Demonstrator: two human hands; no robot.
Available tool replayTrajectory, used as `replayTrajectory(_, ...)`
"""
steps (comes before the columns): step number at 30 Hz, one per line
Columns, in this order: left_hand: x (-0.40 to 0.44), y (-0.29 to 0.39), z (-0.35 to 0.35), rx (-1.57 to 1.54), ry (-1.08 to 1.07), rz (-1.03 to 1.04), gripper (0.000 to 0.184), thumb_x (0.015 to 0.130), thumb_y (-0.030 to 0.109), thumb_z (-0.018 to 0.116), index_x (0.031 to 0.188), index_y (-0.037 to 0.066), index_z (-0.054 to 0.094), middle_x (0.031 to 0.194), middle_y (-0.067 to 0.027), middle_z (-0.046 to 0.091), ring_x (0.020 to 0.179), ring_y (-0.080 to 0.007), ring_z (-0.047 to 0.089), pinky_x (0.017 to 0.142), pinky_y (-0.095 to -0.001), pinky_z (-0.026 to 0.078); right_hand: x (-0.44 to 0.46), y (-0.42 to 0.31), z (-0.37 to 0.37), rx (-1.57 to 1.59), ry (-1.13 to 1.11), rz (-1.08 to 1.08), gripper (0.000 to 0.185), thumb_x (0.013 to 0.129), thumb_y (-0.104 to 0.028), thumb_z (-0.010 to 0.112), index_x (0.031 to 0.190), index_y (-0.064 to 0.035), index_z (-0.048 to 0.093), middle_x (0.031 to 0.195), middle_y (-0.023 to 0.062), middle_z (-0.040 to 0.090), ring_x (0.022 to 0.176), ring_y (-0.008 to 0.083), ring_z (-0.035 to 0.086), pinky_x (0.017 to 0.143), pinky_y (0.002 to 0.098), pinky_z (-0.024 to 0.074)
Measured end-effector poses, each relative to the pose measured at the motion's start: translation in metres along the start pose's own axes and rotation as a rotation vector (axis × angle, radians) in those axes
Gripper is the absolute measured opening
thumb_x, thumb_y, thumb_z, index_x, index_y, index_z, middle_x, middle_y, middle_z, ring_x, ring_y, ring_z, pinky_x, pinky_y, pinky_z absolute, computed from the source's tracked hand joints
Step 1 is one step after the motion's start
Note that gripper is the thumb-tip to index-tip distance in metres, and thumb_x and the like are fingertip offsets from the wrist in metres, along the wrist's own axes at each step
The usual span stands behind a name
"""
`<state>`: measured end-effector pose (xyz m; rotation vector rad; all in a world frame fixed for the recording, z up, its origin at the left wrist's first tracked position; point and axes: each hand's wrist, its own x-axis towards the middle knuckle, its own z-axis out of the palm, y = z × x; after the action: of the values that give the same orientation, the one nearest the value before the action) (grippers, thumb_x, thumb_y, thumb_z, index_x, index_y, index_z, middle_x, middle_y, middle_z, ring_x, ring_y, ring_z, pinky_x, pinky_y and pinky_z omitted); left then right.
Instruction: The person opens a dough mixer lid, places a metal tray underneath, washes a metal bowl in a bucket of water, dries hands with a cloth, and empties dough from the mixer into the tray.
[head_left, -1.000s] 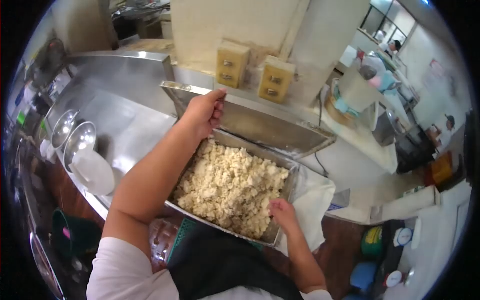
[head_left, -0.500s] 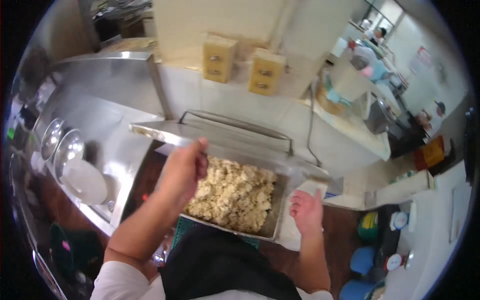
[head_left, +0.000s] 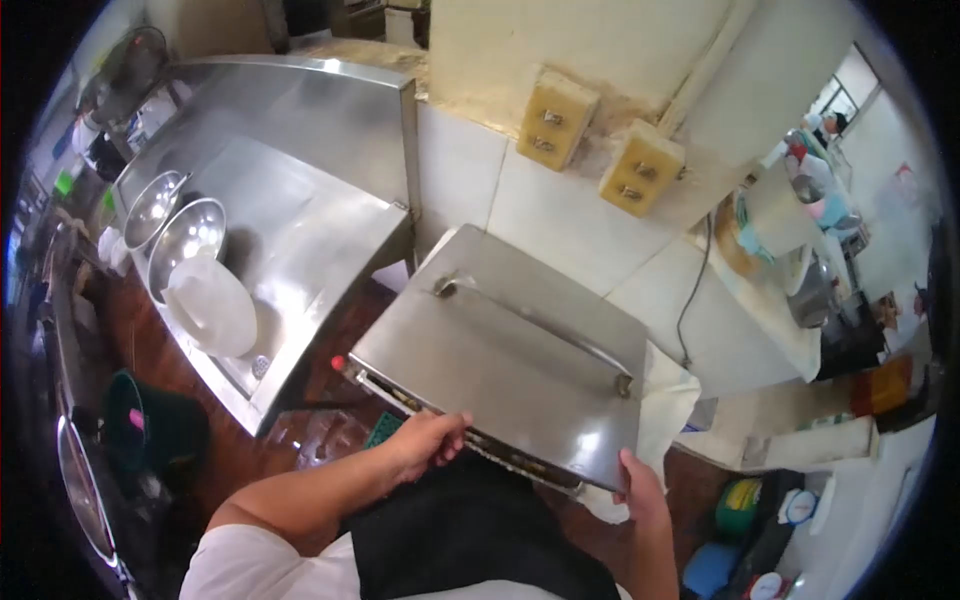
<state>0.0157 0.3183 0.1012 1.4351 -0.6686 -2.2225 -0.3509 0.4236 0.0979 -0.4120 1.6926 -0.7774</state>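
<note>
A stainless steel lid with a long bar handle lies over a rectangular metal pan, slightly raised at the front. Through the narrow front gap, a sliver of the pan shows; its crumbly pale contents are nearly all hidden. My left hand is closed with curled fingers at the middle of the lid's front edge. At the front right corner, my right hand grips the lid, thumb on top and fingers below. White cloth or paper sticks out beside the pan on the right.
A steel sink counter stands at left, bearing metal bowls and a white plastic container. Yellow outlet boxes are on the wall behind. A dark green bin sits at lower left. Blue and green containers and scales stand at right.
The lid, tilted up at the back before, has come down over the pan and covers the crumbly mixture. Both hands have moved to its front edge. The view has turned left.
</note>
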Motion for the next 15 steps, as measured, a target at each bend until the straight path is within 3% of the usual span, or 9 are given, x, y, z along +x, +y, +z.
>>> replayTrajectory(4, 0.024, -0.034, -0.027, -0.033, 0.033, -0.133, 0.029, 0.084, 0.033, 0.066, 0.071, 0.009, 0.057, 0.061, -0.0009, 0.053, 0.052, -0.0121, 0.049, 0.045, -0.0258, 0.034, 0.01, 0.034, 0.015, -0.248, 0.071, 0.026, 0.05, 0.091, -0.05, 0.053, 0.084, -0.0015, 0.062, 0.063, 0.0053, 0.055, 0.047, 0.0173, 0.054, 0.044, 0.0301, 0.0469)
replayTrajectory(9, 0.027, -0.042, -0.043, -0.01, -0.01, -0.211, 0.027, 0.084, 0.032, 0.07, 0.085, 0.007, 0.057, 0.062, 0.0003, 0.053, 0.052, -0.009, 0.048, 0.043, -0.0231, 0.033, 0.014, 0.054, 0.019, -0.423, 0.06, 0.046, 0.061, 0.091, -0.058, 0.049, 0.086, 0.0014, 0.062, 0.063, 0.0093, 0.058, 0.046, 0.0185, 0.056, 0.042, 0.0279, 0.0459)
replayTrajectory(15, 0.028, -0.04, -0.05, 0.082, -0.012, -0.253, 0.03, 0.083, 0.035, 0.072, 0.08, 0.009, 0.057, 0.059, 0.0027, 0.051, 0.047, -0.0078, 0.045, 0.04, -0.0228, 0.031, 0.017, 0.046, 0.019, -0.517, 0.02, 0.215, 0.07, 0.087, -0.065, 0.049, 0.087, 0.0031, 0.063, 0.061, 0.011, 0.059, 0.046, 0.02, 0.057, 0.043, 0.0275, 0.0466)
